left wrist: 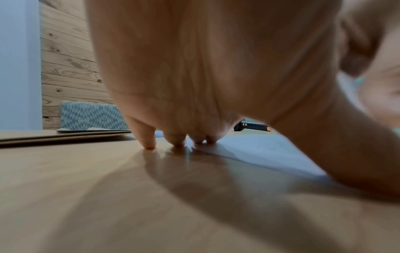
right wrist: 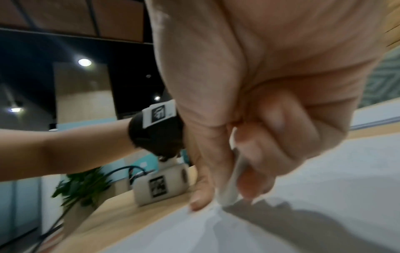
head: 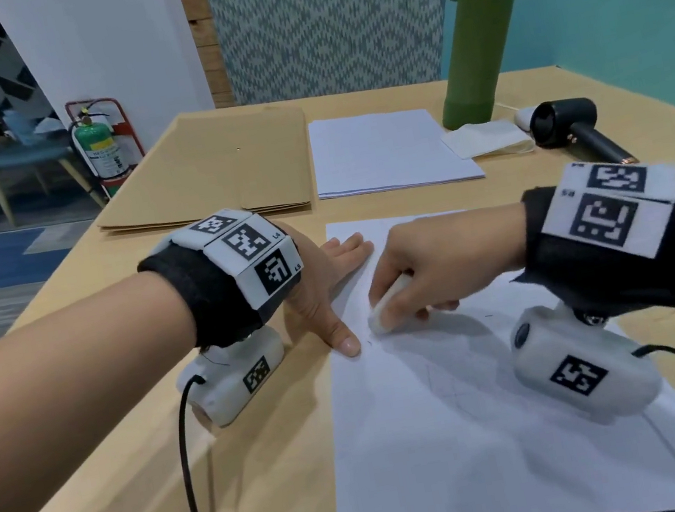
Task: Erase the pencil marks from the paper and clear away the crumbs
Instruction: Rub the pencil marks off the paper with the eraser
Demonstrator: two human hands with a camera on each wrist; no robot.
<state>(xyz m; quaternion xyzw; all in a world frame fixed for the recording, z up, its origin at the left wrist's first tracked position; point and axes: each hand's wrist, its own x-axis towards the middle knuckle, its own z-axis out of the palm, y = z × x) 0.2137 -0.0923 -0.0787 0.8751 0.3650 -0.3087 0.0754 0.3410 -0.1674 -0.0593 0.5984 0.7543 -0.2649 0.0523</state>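
A white sheet of paper (head: 464,413) with faint pencil lines lies on the wooden table (head: 175,417) in front of me. My left hand (head: 327,284) lies flat with straight fingers, pressing on the sheet's left edge; in the left wrist view its fingertips (left wrist: 149,143) touch the table and the paper (left wrist: 259,150). My right hand (head: 414,274) grips a white eraser (head: 384,308) and holds its tip on the paper near my left thumb. In the right wrist view the eraser (right wrist: 229,191) shows between thumb and curled fingers, blurred.
A stack of white sheets (head: 385,149) and a brown folder (head: 214,169) lie further back. A green bottle (head: 482,35), a folded cloth (head: 481,138) and a black handheld blower (head: 569,127) stand at the back right. A patterned chair (head: 328,25) faces me.
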